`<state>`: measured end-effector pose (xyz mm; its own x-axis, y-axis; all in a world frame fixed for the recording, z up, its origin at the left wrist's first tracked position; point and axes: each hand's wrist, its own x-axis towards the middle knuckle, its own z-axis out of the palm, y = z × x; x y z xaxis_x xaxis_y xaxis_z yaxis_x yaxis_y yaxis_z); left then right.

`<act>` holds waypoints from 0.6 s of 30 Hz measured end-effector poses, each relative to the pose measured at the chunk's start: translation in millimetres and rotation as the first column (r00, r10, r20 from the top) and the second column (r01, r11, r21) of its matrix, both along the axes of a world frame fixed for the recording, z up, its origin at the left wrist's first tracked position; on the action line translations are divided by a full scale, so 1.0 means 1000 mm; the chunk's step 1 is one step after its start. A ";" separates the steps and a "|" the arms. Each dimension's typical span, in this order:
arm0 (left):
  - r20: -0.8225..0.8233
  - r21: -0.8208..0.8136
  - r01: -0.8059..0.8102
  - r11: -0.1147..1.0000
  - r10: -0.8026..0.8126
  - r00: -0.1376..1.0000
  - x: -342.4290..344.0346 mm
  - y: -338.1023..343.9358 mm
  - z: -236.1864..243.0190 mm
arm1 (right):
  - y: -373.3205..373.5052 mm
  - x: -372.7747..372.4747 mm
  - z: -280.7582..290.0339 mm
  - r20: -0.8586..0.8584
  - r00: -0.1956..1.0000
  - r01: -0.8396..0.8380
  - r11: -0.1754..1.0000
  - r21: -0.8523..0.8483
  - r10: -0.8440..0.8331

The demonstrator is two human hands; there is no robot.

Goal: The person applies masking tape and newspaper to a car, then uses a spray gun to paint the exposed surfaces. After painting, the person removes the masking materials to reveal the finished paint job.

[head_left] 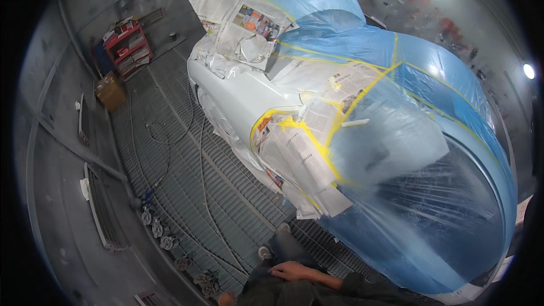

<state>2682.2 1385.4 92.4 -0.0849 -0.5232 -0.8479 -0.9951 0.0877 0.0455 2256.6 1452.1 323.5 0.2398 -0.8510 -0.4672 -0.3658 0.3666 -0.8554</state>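
Observation:
My right hand point(292, 271) hangs in front of my body at the lower edge, over my dark trousers, with its fingers loosely extended and nothing visible in them. Only a small part of my left hand point(227, 299) shows at the bottom rim, and its fingers are hidden. Ahead of me to the right stands a white car point(226, 82), mostly covered. Blue plastic film point(368, 215) wraps much of its body. Newspaper sheets point(297, 150), held by yellow masking tape point(362, 95), cover the edges around a bare white panel. Neither hand touches the car.
Hoses point(202, 192) trail across the grated floor point(175, 161) on my left. A red shelf point(127, 48) with papers and a cardboard box point(110, 92) stand at the far left. Dusty crumpled lumps point(168, 242) lie along the grey wall point(56, 192).

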 end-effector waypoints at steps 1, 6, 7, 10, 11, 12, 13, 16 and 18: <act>-0.091 -0.049 0.102 0.994 -0.106 0.990 0.001 0.009 -0.009 | 0.011 0.000 0.003 -0.013 1.000 -0.018 0.999 0.051 0.019; -0.430 -0.294 -0.096 0.951 -0.042 0.902 -0.031 0.043 0.008 | 0.067 0.003 -0.012 -0.056 0.994 -0.097 0.995 0.006 0.097; -0.426 -0.284 -0.131 0.950 -0.002 0.905 -0.068 0.042 0.032 | 0.087 -0.004 -0.018 -0.051 0.997 -0.058 0.998 0.016 0.059; -0.422 -0.288 -0.229 0.930 0.092 0.902 -0.114 0.050 0.069 | 0.129 -0.009 -0.033 -0.043 0.998 -0.052 0.998 0.026 0.054; -0.424 -0.285 -0.260 0.923 0.122 0.897 -0.118 0.060 0.065 | 0.143 -0.014 -0.037 -0.043 0.997 -0.069 0.997 0.036 0.070; -0.429 -0.297 -0.263 0.918 0.118 0.896 -0.123 0.072 0.059 | 0.160 -0.017 -0.031 -0.012 0.999 -0.046 0.995 0.084 0.048; -0.434 -0.310 -0.265 0.913 0.112 0.894 -0.129 0.083 0.053 | 0.181 -0.019 -0.022 0.015 1.000 -0.025 0.991 0.132 0.023; -0.475 -0.251 -0.249 0.935 0.104 0.874 -0.173 0.140 0.047 | 0.262 -0.036 -0.045 -0.021 0.999 0.052 0.984 0.171 -0.049; -0.459 -0.238 -0.215 0.947 0.086 0.885 -0.196 0.187 0.067 | 0.305 -0.037 -0.043 0.005 0.997 0.076 0.969 0.235 -0.080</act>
